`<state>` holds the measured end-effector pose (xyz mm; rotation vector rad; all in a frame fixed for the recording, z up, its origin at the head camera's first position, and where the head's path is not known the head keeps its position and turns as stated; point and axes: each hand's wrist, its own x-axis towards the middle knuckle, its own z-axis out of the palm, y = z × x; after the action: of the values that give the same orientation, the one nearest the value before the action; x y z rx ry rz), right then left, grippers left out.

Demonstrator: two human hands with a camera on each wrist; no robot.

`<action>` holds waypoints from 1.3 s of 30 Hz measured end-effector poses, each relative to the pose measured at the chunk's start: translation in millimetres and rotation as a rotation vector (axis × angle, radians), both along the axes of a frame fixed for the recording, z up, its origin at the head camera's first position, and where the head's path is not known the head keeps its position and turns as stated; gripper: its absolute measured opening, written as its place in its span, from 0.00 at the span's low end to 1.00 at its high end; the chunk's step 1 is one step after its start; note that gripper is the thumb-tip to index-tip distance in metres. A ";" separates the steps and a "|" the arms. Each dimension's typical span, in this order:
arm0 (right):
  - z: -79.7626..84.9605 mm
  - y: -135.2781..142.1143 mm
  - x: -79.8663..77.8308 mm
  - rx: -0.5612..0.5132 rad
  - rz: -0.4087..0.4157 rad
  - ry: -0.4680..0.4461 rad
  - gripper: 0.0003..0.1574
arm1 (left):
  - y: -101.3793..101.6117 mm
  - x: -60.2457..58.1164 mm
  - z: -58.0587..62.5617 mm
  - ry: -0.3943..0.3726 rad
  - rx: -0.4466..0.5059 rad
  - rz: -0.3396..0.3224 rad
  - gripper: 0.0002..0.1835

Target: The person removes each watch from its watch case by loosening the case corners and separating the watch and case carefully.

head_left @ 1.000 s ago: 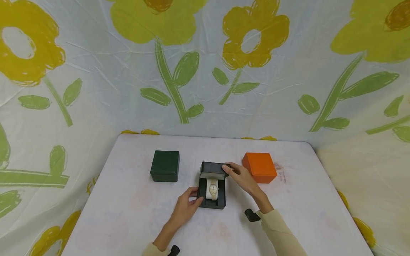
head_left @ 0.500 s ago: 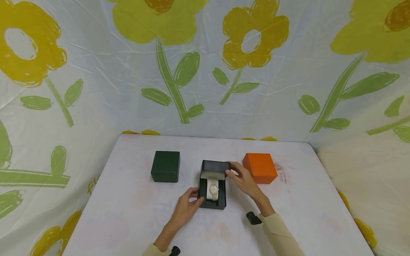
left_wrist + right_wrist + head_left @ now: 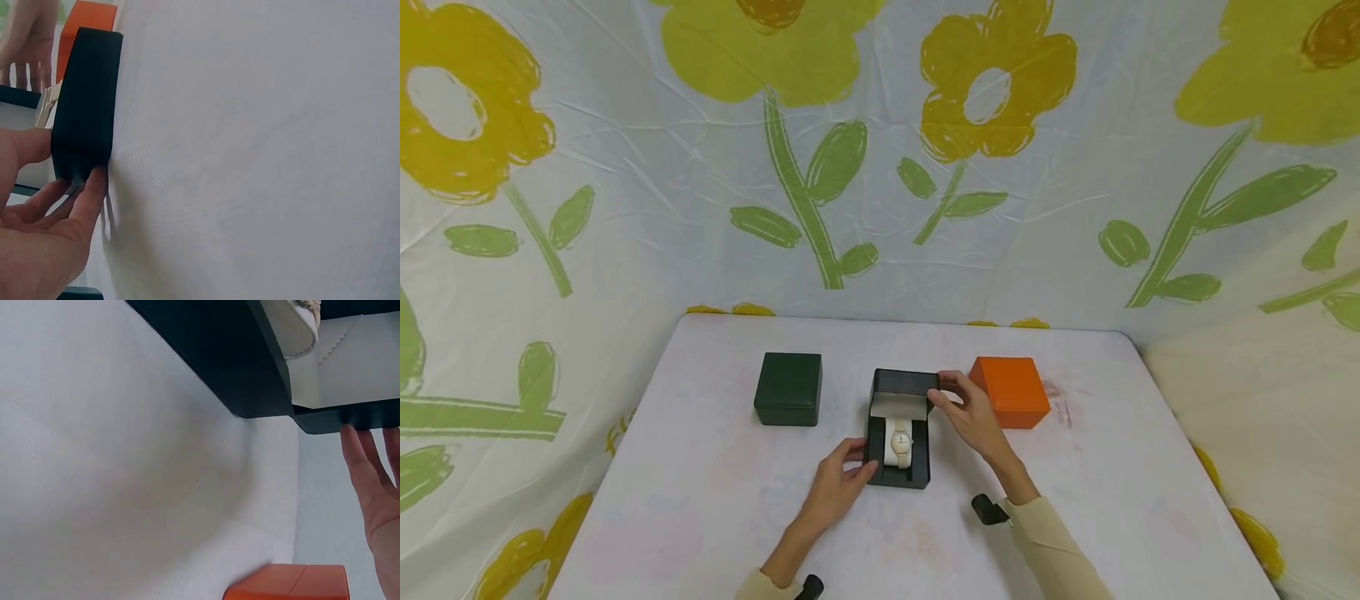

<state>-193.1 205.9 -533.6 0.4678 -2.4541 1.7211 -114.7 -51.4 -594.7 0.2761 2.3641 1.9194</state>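
A black watch box [image 3: 919, 477] stands in the middle of the table with its hinged lid [image 3: 904, 382] raised at the back. Inside it, a watch with a cream strap [image 3: 901, 442] sits round a white cushion. My left hand [image 3: 835, 485] grips the box's near left corner; in the left wrist view its thumb and fingers [image 3: 94, 194] close on the dark wall from two sides. At the lid's right edge, my right hand [image 3: 974, 421] pinches it between thumb and fingers. The right wrist view shows those fingertips [image 3: 350, 434] against the lid's edge, thumb unseen.
A closed green box [image 3: 787, 387] stands at the back left. On the right, just beyond my right hand, is a closed orange box [image 3: 1011, 390]. The white table [image 3: 700, 517] is enclosed by flower-printed cloth [image 3: 700, 150].
The lid has swung further up and back, showing more of its pale lining. My right hand has followed it slightly away, its fingers shifting on the edge. The left hand stays in place.
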 end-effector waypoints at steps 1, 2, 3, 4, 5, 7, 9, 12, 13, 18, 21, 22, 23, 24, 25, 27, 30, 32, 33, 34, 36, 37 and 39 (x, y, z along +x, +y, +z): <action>-0.1 0.0 0.3 -0.003 -0.004 -0.003 0.21 | 0.2 0.3 0.2 -0.001 -0.002 0.001 0.21; -0.1 0.0 0.8 -0.006 -0.008 -0.009 0.21 | 0.5 0.7 0.4 0.001 -0.003 0.003 0.21; -0.4 0.1 1.1 -0.007 -0.011 -0.014 0.21 | 0.7 1.1 0.5 0.002 -0.006 0.005 0.21; -0.2 -0.1 1.6 -0.006 -0.013 -0.021 0.21 | 0.9 1.6 0.5 0.004 -0.006 0.008 0.21; 0.2 -0.3 2.3 -0.007 -0.016 -0.027 0.21 | 1.1 2.1 0.8 0.008 -0.006 0.011 0.21; 0.3 -0.6 2.9 -0.013 -0.019 -0.035 0.21 | 1.4 2.9 1.2 0.018 -0.002 0.015 0.21; 0.7 -1.0 3.3 -0.021 -0.020 -0.034 0.21 | 1.5 3.5 2.3 0.027 0.001 0.019 0.21; 1.2 -1.5 3.4 -0.029 -0.018 -0.024 0.21 | 1.4 3.4 3.8 0.031 -0.004 0.020 0.21; 1.2 -1.6 3.7 -0.028 -0.017 -0.022 0.21 | 1.3 3.3 4.3 0.028 -0.009 0.021 0.22; -0.1 -1.1 7.2 -0.008 -0.024 -0.023 0.24 | 0.7 3.2 5.8 0.013 -0.042 0.023 0.23; 0.1 0.1 11.8 0.004 -0.032 -0.019 0.27 | 1.1 2.9 6.1 0.042 -0.063 0.030 0.23; -0.1 0.9 13.5 0.006 -0.035 -0.018 0.27 | 1.2 2.5 6.1 0.053 -0.068 0.033 0.22; -0.3 1.9 15.3 0.009 -0.037 -0.018 0.28 | 1.4 2.1 6.4 0.064 -0.071 0.038 0.22; -0.5 2.8 17.2 0.010 -0.038 -0.015 0.28 | 1.5 1.6 7.3 0.071 -0.070 0.045 0.22; -0.3 4.1 19.1 0.009 -0.036 -0.014 0.28 | 1.6 0.9 8.3 0.075 -0.071 0.052 0.22; -1.6 7.3 22.6 0.008 -0.030 -0.009 0.29 | 1.5 -0.6 11.2 0.089 -0.071 0.066 0.21; -3.6 11.6 28.1 0.007 -0.028 -0.016 0.30 | 0.8 -2.6 15.8 0.107 -0.073 0.079 0.20; -4.9 13.7 31.9 0.013 -0.038 -0.025 0.30 | 0.2 -3.9 18.5 0.113 -0.080 0.082 0.20; -5.3 14.4 34.2 0.015 -0.043 -0.029 0.30 | 0.0 -4.5 19.5 0.118 -0.087 0.082 0.20; -5.9 14.9 36.3 0.016 -0.046 -0.028 0.30 | -0.1 -4.9 20.6 0.127 -0.095 0.082 0.20; 1.9 12.4 43.8 0.017 -0.045 -0.020 0.30 | -0.4 -5.9 22.8 0.139 -0.111 0.081 0.20; 5.6 11.0 47.1 0.016 -0.042 -0.015 0.30 | -0.4 -6.7 23.8 0.144 -0.118 0.082 0.19; 6.0 9.9 50.7 0.010 -0.037 0.000 0.30 | 0.1 -8.0 26.2 0.162 -0.135 0.085 0.19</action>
<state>-142.4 215.9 -527.6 0.4203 -2.4565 1.6958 -122.6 -51.3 -568.4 0.3383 2.6361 1.8250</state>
